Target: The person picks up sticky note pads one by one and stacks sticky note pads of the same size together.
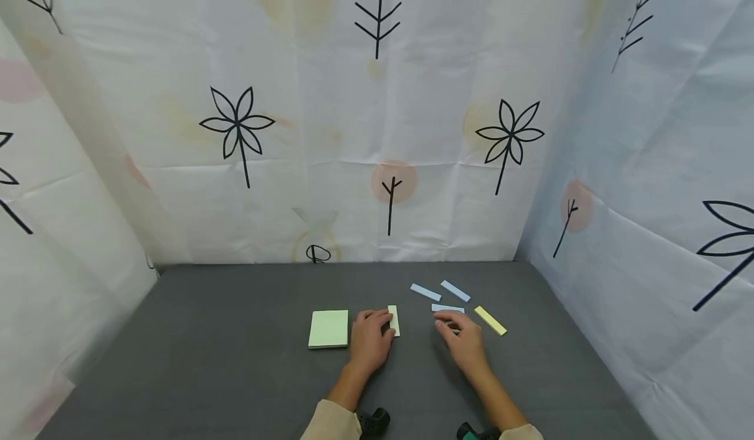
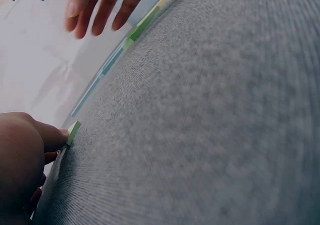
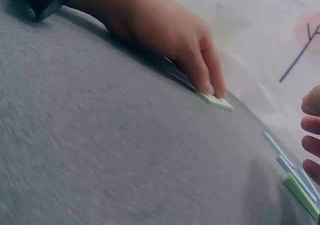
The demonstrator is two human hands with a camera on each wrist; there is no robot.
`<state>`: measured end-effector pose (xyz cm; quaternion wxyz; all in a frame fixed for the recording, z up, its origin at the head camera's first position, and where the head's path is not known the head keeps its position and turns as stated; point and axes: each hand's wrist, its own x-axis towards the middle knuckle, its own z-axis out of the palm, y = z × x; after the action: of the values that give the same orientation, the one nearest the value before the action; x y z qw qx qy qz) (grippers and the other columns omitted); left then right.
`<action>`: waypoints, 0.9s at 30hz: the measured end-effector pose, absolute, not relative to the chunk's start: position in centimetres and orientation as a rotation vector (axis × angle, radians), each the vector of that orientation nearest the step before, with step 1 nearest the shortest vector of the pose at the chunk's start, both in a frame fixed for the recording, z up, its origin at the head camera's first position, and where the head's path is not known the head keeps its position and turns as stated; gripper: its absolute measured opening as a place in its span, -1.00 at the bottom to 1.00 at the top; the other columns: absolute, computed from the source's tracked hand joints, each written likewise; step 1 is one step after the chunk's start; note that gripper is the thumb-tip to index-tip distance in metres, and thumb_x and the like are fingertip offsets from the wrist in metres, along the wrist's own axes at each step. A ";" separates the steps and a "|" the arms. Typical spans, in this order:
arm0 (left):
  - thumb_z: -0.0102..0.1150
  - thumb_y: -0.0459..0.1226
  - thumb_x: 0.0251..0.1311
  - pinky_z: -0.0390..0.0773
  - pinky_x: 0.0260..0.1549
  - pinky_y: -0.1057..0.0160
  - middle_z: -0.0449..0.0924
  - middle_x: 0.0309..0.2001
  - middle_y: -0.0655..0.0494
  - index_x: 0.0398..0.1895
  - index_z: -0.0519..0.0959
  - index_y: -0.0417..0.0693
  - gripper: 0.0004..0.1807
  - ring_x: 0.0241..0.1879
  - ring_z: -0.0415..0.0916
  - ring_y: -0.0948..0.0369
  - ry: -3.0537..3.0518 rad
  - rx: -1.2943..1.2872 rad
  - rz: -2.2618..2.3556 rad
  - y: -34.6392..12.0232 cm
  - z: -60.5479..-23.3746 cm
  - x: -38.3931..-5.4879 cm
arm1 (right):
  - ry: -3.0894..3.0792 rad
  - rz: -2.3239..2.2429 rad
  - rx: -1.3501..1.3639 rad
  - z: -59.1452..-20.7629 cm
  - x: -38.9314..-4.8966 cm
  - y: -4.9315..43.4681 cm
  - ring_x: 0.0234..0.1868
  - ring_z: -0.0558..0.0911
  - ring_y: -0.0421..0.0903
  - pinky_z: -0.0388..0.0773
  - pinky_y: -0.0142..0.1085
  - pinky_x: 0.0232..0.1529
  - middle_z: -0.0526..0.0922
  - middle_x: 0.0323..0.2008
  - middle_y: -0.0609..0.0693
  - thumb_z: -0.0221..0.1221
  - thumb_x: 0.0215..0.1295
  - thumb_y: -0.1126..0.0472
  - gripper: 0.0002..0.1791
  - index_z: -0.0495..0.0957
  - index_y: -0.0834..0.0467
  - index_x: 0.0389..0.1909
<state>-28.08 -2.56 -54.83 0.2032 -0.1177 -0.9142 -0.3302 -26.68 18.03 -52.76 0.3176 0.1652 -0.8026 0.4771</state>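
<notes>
My left hand [image 1: 369,343] is at a narrow pale green sticky-note pad [image 1: 394,322] lying on the grey table. In the right wrist view, its thumb and a finger pinch one end of that pad [image 3: 220,103]. My right hand [image 1: 464,343] hovers with loosely bent fingers over the table, in front of a light blue strip [image 1: 448,308]. The left wrist view shows its fingers hanging apart, holding nothing. Beneath this hand lies a green strip [image 3: 301,197], mostly hidden in the head view.
Left of my left hand is a square light green sticky-note pad [image 1: 328,329]. Two more light blue strips [image 1: 426,292] [image 1: 456,291] lie farther back, and a yellow strip [image 1: 491,321] sits to the right. White patterned cloth [image 1: 353,217] walls the table's back and sides.
</notes>
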 end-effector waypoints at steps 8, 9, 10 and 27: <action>0.34 -0.26 0.12 0.39 0.05 -0.04 0.62 0.07 0.12 -0.01 0.70 -0.05 -0.67 0.10 0.42 0.04 -2.578 -0.280 -0.930 -3.0 -54.6 -28.1 | -2.171 1.000 0.460 -52.4 -27.2 20.1 -0.24 0.62 0.05 0.52 -0.12 -0.24 0.70 -0.29 0.09 0.40 -0.11 0.51 -0.74 0.69 0.26 -0.31; 0.34 -0.27 0.12 0.39 0.05 -0.04 0.62 0.07 0.12 -0.01 0.70 -0.05 -0.67 0.10 0.42 0.04 -2.583 -0.277 -0.932 -3.0 -54.5 -28.1 | -2.187 0.966 0.469 -52.4 -27.3 20.4 -0.25 0.61 0.06 0.50 -0.10 -0.22 0.70 -0.29 0.09 0.41 -0.13 0.50 -0.72 0.68 0.26 -0.31; 0.34 -0.27 0.12 0.39 0.05 -0.05 0.62 0.06 0.12 -0.01 0.70 -0.05 -0.67 0.10 0.42 0.03 -2.584 -0.276 -0.936 -3.0 -54.6 -28.0 | -2.206 0.933 0.472 -52.5 -27.3 20.6 -0.25 0.61 0.07 0.49 -0.09 -0.21 0.70 -0.29 0.10 0.42 -0.15 0.49 -0.71 0.68 0.26 -0.32; 0.34 -0.28 0.13 0.39 0.05 -0.05 0.62 0.07 0.10 0.00 0.69 -0.07 -0.67 0.11 0.42 0.03 -2.592 -0.284 -0.947 -2.6 -54.7 -27.7 | -2.465 0.807 0.373 -53.8 -27.1 23.6 -0.09 0.55 0.24 0.40 0.10 -0.05 0.68 -0.17 0.22 0.44 -0.12 0.44 -0.71 0.69 0.27 -0.28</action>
<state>-27.69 -2.62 -54.68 0.1828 -0.1006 -0.9185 -0.3358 -27.15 23.62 -53.81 0.2577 0.1377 -0.9089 0.2975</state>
